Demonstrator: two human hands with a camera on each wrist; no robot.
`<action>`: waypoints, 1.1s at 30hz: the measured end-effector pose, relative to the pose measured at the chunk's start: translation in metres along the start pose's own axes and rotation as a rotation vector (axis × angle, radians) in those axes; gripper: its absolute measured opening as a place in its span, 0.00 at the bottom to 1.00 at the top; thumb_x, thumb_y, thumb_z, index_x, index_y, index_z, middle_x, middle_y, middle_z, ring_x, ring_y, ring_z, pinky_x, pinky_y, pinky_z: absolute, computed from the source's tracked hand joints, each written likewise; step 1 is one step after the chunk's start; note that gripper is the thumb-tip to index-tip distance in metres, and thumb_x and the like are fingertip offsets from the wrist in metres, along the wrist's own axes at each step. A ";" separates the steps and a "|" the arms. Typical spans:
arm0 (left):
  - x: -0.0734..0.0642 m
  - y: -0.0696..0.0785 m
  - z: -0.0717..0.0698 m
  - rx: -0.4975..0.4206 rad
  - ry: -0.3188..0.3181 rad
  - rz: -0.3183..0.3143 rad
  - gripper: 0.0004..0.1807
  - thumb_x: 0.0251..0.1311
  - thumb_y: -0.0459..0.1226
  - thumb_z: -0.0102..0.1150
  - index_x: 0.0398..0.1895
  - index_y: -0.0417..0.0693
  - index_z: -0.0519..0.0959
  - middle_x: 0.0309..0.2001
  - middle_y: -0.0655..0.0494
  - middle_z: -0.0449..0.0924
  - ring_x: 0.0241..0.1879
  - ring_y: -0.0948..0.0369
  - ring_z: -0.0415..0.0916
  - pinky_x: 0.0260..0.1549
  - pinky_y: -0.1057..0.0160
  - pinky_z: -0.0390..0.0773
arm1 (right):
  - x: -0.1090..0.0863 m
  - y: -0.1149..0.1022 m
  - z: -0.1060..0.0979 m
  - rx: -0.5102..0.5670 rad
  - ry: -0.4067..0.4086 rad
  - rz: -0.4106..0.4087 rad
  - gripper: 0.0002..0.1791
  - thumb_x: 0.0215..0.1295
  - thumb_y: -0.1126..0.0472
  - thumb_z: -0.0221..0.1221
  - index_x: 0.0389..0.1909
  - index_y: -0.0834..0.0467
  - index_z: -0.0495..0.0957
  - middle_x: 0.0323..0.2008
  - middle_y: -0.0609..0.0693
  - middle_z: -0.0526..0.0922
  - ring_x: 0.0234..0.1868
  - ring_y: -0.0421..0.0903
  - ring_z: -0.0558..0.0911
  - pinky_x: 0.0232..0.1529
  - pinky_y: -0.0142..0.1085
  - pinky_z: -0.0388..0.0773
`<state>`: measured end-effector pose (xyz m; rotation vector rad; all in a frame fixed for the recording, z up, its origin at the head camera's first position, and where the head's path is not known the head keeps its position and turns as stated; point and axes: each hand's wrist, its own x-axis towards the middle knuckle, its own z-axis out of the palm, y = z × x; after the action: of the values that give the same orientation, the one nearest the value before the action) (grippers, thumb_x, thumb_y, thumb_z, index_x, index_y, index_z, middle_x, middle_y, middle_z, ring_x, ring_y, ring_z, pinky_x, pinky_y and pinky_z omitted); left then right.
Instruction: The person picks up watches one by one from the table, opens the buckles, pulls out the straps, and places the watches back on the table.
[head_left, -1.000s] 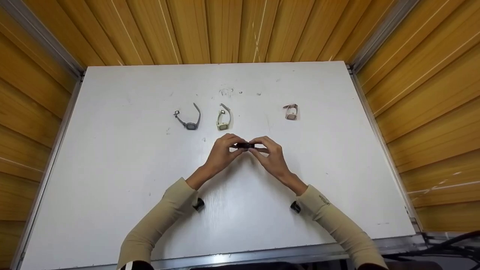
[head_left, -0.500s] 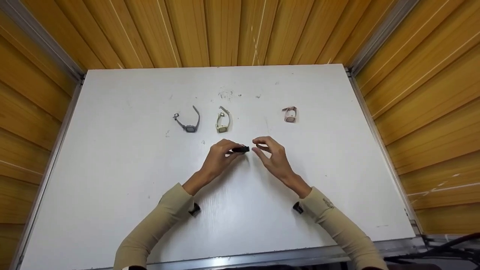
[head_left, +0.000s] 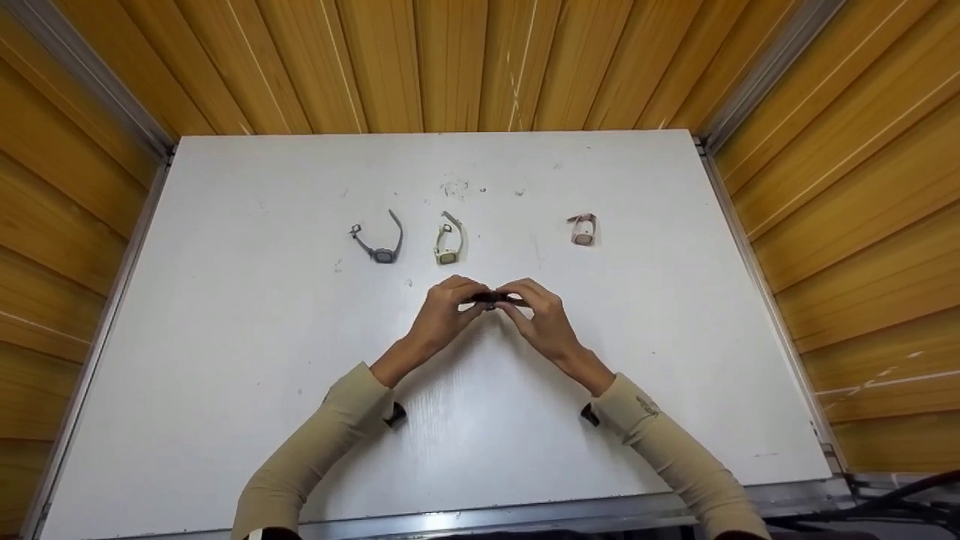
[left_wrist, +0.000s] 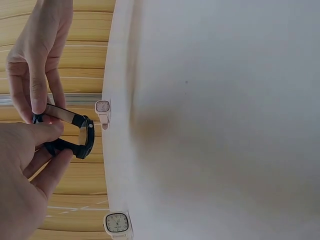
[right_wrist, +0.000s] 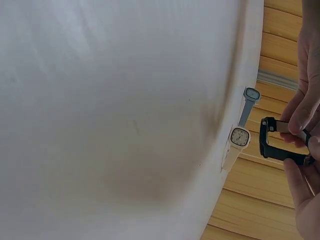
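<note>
Black watch [left_wrist: 90, 137], one: held above white table [head_left: 300, 322], between my two hands, straps bent into loop; whether ends joined, cannot tell. My left hand [head_left: 441, 311]: pinching strap. My right hand [head_left: 549, 321]: pinching strap near ends. Beyond, on table: grey watch [head_left: 384, 256], cream watch [head_left: 448, 257] near it, pink watch [head_left: 583, 239] well apart, rightward.

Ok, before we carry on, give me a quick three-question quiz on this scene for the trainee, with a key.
1. True or false: the left hand and the right hand are both holding the black watch.
2. How many other watches lie on the table?
3. Which lies farthest to the person's right? A: the grey watch; B: the pink watch; C: the cream watch.

Key: 1. True. 2. Three. 3. B.
</note>
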<state>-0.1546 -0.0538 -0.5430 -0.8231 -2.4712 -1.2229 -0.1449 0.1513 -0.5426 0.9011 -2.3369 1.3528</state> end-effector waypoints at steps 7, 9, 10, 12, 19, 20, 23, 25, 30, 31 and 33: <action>0.008 0.000 -0.002 -0.094 -0.030 -0.064 0.09 0.60 0.25 0.68 0.43 0.36 0.86 0.42 0.44 0.87 0.46 0.52 0.86 0.45 0.70 0.86 | 0.003 0.000 0.006 -0.019 0.029 0.028 0.10 0.71 0.67 0.61 0.50 0.66 0.79 0.47 0.57 0.82 0.51 0.51 0.86 0.48 0.31 0.87; 0.009 -0.001 -0.003 -0.112 -0.027 -0.078 0.08 0.60 0.26 0.69 0.43 0.36 0.86 0.42 0.43 0.87 0.46 0.52 0.87 0.45 0.71 0.86 | 0.005 0.000 0.007 -0.017 0.028 0.037 0.10 0.72 0.66 0.60 0.50 0.66 0.79 0.47 0.57 0.82 0.51 0.51 0.86 0.48 0.31 0.87; 0.009 -0.001 -0.004 -0.118 -0.027 -0.085 0.08 0.60 0.26 0.69 0.42 0.36 0.86 0.41 0.44 0.87 0.46 0.52 0.87 0.45 0.71 0.86 | 0.005 0.000 0.008 -0.014 0.029 0.040 0.10 0.73 0.66 0.60 0.50 0.66 0.79 0.47 0.57 0.82 0.51 0.51 0.86 0.48 0.31 0.87; 0.009 -0.001 -0.004 -0.128 -0.027 -0.090 0.07 0.60 0.28 0.70 0.42 0.36 0.86 0.41 0.44 0.88 0.45 0.53 0.87 0.44 0.71 0.86 | 0.005 -0.001 0.009 0.000 0.033 0.048 0.10 0.73 0.67 0.59 0.51 0.67 0.78 0.48 0.58 0.82 0.52 0.51 0.86 0.48 0.32 0.87; 0.006 0.000 -0.001 -0.161 -0.038 -0.124 0.07 0.59 0.27 0.70 0.41 0.35 0.87 0.40 0.44 0.89 0.43 0.53 0.88 0.42 0.68 0.88 | -0.002 -0.002 0.012 0.055 0.082 0.122 0.10 0.73 0.67 0.58 0.51 0.66 0.77 0.47 0.58 0.84 0.51 0.53 0.87 0.44 0.35 0.89; 0.006 0.000 -0.001 -0.166 -0.043 -0.131 0.07 0.59 0.27 0.70 0.41 0.35 0.87 0.40 0.44 0.89 0.43 0.53 0.88 0.41 0.67 0.88 | -0.001 -0.003 0.013 0.071 0.094 0.138 0.10 0.73 0.68 0.59 0.51 0.67 0.77 0.46 0.58 0.84 0.50 0.54 0.87 0.43 0.35 0.89; 0.007 0.000 -0.001 -0.174 -0.047 -0.154 0.07 0.58 0.26 0.70 0.40 0.34 0.87 0.39 0.43 0.90 0.41 0.53 0.89 0.40 0.66 0.88 | 0.002 -0.005 0.013 0.114 0.124 0.189 0.10 0.71 0.70 0.59 0.50 0.69 0.77 0.45 0.60 0.85 0.48 0.56 0.88 0.41 0.34 0.89; 0.008 0.000 -0.002 -0.173 -0.039 -0.162 0.07 0.59 0.26 0.69 0.40 0.34 0.87 0.39 0.43 0.90 0.41 0.52 0.89 0.40 0.67 0.88 | 0.006 -0.007 0.014 0.125 0.127 0.219 0.11 0.70 0.72 0.60 0.50 0.71 0.77 0.45 0.63 0.85 0.48 0.58 0.88 0.42 0.35 0.89; 0.010 -0.001 -0.001 -0.140 -0.052 -0.150 0.07 0.59 0.28 0.71 0.40 0.37 0.88 0.39 0.45 0.90 0.43 0.53 0.88 0.42 0.70 0.87 | 0.011 -0.006 0.012 0.111 0.059 0.221 0.13 0.63 0.75 0.65 0.48 0.74 0.79 0.44 0.67 0.83 0.47 0.63 0.86 0.44 0.45 0.89; 0.010 -0.001 -0.001 -0.137 -0.061 -0.145 0.07 0.59 0.29 0.71 0.40 0.37 0.88 0.40 0.45 0.90 0.43 0.53 0.88 0.42 0.71 0.86 | 0.012 -0.005 0.011 0.107 0.040 0.218 0.12 0.63 0.75 0.66 0.47 0.73 0.79 0.44 0.66 0.83 0.46 0.62 0.86 0.44 0.45 0.89; 0.011 -0.002 0.001 -0.135 -0.071 -0.139 0.07 0.58 0.30 0.72 0.40 0.38 0.88 0.39 0.46 0.90 0.43 0.54 0.88 0.42 0.72 0.86 | 0.012 -0.003 0.009 0.091 0.007 0.204 0.11 0.63 0.73 0.66 0.45 0.70 0.81 0.42 0.63 0.83 0.46 0.59 0.85 0.45 0.44 0.89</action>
<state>-0.1645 -0.0505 -0.5399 -0.7508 -2.5620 -1.4461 -0.1514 0.1382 -0.5388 0.6961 -2.4330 1.5497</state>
